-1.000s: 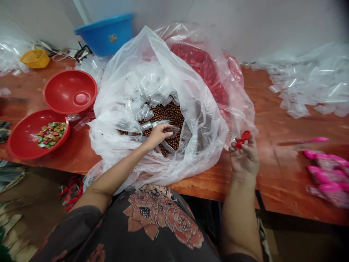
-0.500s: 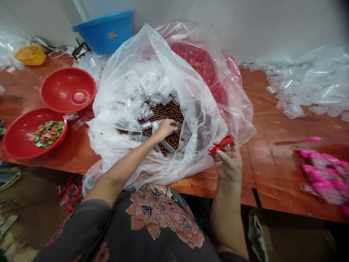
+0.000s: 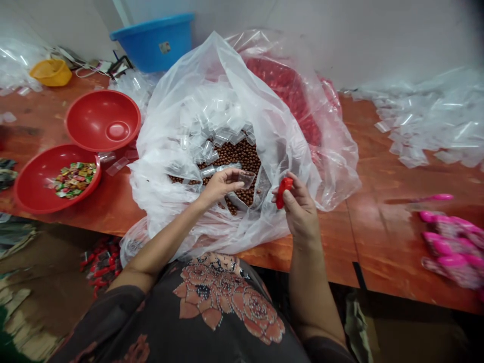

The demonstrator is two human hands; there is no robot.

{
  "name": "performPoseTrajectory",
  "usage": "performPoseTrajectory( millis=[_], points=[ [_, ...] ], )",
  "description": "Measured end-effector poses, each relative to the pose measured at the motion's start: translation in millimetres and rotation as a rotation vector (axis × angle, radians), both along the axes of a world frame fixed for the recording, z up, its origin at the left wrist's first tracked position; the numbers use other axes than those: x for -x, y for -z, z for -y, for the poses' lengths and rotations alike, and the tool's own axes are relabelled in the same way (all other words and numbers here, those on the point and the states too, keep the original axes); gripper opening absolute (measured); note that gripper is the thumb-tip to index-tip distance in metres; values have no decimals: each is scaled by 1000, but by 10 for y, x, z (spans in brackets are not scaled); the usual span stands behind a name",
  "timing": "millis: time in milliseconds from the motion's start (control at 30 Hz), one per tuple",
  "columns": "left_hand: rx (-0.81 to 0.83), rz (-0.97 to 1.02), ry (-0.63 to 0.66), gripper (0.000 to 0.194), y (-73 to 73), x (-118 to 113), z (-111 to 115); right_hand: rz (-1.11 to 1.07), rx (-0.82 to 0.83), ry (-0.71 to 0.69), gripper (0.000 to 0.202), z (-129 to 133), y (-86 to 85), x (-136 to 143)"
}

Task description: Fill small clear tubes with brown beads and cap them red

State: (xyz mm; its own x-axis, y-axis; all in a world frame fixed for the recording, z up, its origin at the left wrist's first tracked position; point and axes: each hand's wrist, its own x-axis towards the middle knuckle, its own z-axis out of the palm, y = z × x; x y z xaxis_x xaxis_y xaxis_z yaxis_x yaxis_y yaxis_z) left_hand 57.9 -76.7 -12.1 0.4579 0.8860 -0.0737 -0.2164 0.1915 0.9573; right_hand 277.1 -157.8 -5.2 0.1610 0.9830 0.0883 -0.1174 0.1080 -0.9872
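Observation:
My left hand (image 3: 224, 185) pinches a small clear plastic sleeve (image 3: 246, 180) just above the brown balls (image 3: 242, 157) in the large open plastic bag (image 3: 159, 176). To its right, my right hand (image 3: 300, 206) grips a small red plastic piece (image 3: 283, 192) between thumb and fingers. More clear plastic sleeves (image 3: 212, 113) are heaped on the balls at the back of the bag. What the brown balls are made of I cannot tell.
At left stand two red bowls (image 3: 81, 113), one holding wrapped sweets (image 3: 77, 179). Behind are a blue tub (image 3: 155, 43), a yellow basket (image 3: 51, 73) and a bag of red pieces (image 3: 287, 91). Pink items (image 3: 449, 242) and clear sleeves (image 3: 434, 121) lie to the right.
My left hand has come up out of the brown balls with a clear sleeve. My right hand has moved left towards it, and the red piece has turned more upright.

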Motion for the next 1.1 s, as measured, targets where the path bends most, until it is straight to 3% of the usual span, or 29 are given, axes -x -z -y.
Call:
performPoseTrajectory(
  millis=[200,400,600,867,967,1100],
  points=[
    [29,-31,71,48,-221,81,176,297,-85,-40,46,-206,-80,220],
    [52,-69,33,48,-262,112,251,597,-180,-60,32,-214,-219,320],
    [-65,-185,-11,40,-284,130,324,751,-341,-88,36,-156,-249,367],
    [-230,-335,14,37,-320,228,363,575,-231,-69,30,-83,-177,370],
    [-248,-323,8,37,-357,249,376,304,-101,-68,34,-73,-134,372],
    [-230,-320,-7,37,-345,258,388,-61,98,-179,35,-73,-141,352]
  ],
)
